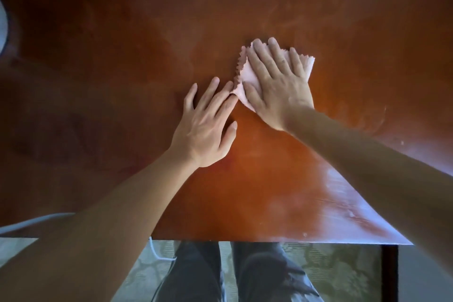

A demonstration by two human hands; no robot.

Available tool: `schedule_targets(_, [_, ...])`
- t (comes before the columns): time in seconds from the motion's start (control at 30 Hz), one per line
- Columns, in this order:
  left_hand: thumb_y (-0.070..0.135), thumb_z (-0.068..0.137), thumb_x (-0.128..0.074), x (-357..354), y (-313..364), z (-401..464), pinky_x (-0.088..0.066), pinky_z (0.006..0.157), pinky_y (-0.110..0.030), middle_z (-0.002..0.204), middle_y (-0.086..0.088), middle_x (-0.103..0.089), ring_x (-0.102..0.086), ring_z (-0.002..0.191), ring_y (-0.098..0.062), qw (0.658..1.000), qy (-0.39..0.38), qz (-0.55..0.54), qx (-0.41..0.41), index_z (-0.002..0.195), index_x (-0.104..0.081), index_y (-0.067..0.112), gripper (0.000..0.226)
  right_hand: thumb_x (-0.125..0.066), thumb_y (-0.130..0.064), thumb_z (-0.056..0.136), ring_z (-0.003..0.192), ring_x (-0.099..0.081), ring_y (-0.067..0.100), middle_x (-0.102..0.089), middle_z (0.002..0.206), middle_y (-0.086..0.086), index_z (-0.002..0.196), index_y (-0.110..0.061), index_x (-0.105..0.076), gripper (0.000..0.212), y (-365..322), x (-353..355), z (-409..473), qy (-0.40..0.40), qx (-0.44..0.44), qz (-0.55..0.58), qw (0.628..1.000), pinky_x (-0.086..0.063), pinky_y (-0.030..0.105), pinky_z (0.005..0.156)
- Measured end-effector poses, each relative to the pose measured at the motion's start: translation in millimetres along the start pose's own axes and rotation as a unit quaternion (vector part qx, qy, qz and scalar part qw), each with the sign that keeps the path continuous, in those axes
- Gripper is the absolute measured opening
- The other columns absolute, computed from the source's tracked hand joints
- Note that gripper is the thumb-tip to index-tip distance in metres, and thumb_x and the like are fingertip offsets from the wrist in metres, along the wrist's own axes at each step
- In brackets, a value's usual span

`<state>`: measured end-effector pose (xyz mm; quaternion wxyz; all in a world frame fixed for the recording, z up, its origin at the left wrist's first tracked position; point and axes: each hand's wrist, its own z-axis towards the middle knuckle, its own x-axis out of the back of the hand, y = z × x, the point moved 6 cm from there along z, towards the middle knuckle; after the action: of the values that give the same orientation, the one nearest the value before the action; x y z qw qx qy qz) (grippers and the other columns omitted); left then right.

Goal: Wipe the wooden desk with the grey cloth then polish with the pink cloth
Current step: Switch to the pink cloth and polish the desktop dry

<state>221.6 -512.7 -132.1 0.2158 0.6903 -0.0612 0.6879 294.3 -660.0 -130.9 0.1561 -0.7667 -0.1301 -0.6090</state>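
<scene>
Pink cloth (250, 76) mostly under right hand (277, 86)

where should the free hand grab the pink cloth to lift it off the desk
Probably the zigzag-cut left edge of the flat pink cloth. It lies bare beside the left hand, whose fingertips touch its near corner. The right hand lies flat over the middle, so come in from the left, low along the reddish-brown wooden desk, and pinch.
</scene>
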Motion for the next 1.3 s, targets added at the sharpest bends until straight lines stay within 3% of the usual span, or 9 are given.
schedule_targets(0.23, [0.030,0.100,-0.046,17.0,-7.9,21.6,-0.020,0.119,-0.056,0.158,-0.010,-0.042,-0.033,0.151,-0.029,0.999,0.036,-0.015,0.028,0.146,-0.049,0.010,0.050,-0.009,-0.055,0.104,0.158,0.004,0.023,-0.004,0.171,0.000,0.163,-0.017,-0.008,0.071,-13.8,-17.2,-63.3,-0.037,0.048,-0.014,0.998,0.003,0.051,0.127])
schedule_targets(0.4, [0.045,0.102,-0.029,20.7,-35.5,78.4,-0.012,0.121,-0.061,0.168,-0.007,-0.024,-0.016,0.157,-0.030,0.997,-0.007,0.040,0.068,0.157,-0.033,0.018,0.061,-0.004,-0.058,0.102,0.158,0.009,0.021,0.002,0.172,-0.002,0.162,-0.020,-0.001,0.071,5.8,-6.9,-24.4,-0.026,0.035,-0.021,0.999,0.007,0.049,0.127])
schedule_targets(0.6, [0.036,0.104,-0.036,6.8,-31.9,78.9,-0.016,0.121,-0.058,0.165,-0.004,-0.034,-0.024,0.155,-0.027,0.998,0.031,0.011,0.059,0.153,-0.044,0.019,0.052,-0.004,-0.059,0.102,0.158,0.008,0.021,0.000,0.172,-0.002,0.163,-0.021,0.000,0.072,20.2,6.7,23.8,-0.006,-0.006,-0.008,1.000,0.003,0.050,0.127])
schedule_targets(0.87, [0.037,0.104,-0.037,9.4,-31.2,79.7,-0.017,0.122,-0.059,0.164,-0.004,-0.036,-0.025,0.155,-0.027,0.997,0.035,-0.012,0.065,0.151,-0.047,0.019,0.051,-0.016,-0.059,0.102,0.158,0.002,0.021,-0.008,0.170,-0.001,0.163,-0.020,-0.012,0.072,-1.4,-10.8,-39.3,-0.049,0.131,0.000,0.990,0.001,0.051,0.127])
schedule_targets(0.97, [0.036,0.103,-0.041,9.4,-32.3,80.1,-0.018,0.121,-0.059,0.163,-0.004,-0.038,-0.027,0.154,-0.027,0.997,0.046,-0.017,0.061,0.150,-0.049,0.018,0.051,-0.008,-0.060,0.100,0.157,0.011,0.020,0.003,0.171,-0.003,0.163,-0.022,-0.002,0.074,22.8,1.2,9.3,-0.040,0.084,-0.018,0.996,0.009,0.047,0.126])
schedule_targets(1.1, [0.036,0.102,-0.043,8.8,-32.1,80.9,-0.019,0.121,-0.059,0.161,-0.005,-0.040,-0.029,0.153,-0.027,0.996,0.058,-0.019,0.060,0.148,-0.051,0.018,0.050,-0.006,-0.057,0.103,0.158,0.009,0.021,0.004,0.172,-0.002,0.164,-0.021,-0.001,0.071,58.6,27.1,92.6,-0.009,0.005,-0.020,1.000,0.005,0.048,0.127])
schedule_targets(1.2, [0.036,0.102,-0.043,7.6,-32.6,80.3,-0.019,0.121,-0.058,0.161,-0.005,-0.042,-0.030,0.153,-0.028,0.996,0.065,-0.018,0.059,0.147,-0.052,0.018,0.049,-0.006,-0.055,0.105,0.158,0.009,0.021,0.002,0.172,-0.003,0.164,-0.020,-0.001,0.069,53.2,28.9,110.2,0.004,-0.009,-0.003,1.000,0.004,0.050,0.127])
schedule_targets(1.3, [0.036,0.101,-0.043,6.9,-32.6,80.6,-0.020,0.120,-0.058,0.159,-0.006,-0.044,-0.032,0.152,-0.028,0.996,0.064,-0.015,0.059,0.144,-0.053,0.018,0.047,-0.003,-0.053,0.105,0.158,0.007,0.022,0.000,0.172,-0.001,0.163,-0.018,-0.003,0.068,31.2,22.4,80.8,0.006,0.031,-0.010,0.999,0.002,0.051,0.127])
